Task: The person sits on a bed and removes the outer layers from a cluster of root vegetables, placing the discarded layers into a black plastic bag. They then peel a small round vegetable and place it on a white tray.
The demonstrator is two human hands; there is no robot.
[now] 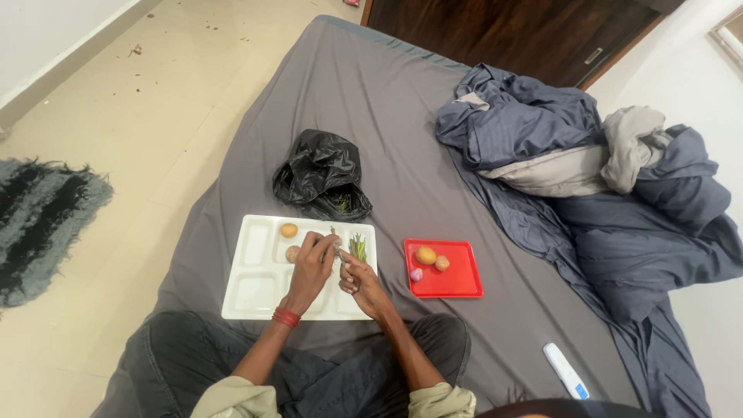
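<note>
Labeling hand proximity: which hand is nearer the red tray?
Right. The right hand is just left of the red tray; the left hand lies farther left, over the white tray.

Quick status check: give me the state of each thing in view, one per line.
left hand: closed on a green stalk, over the tray
right hand: pinching the same stalk
white compartment tray: flat on bed, mostly bare
black bag: open, crumpled
red tray: holding three small vegetables
blanket: rumpled
</note>
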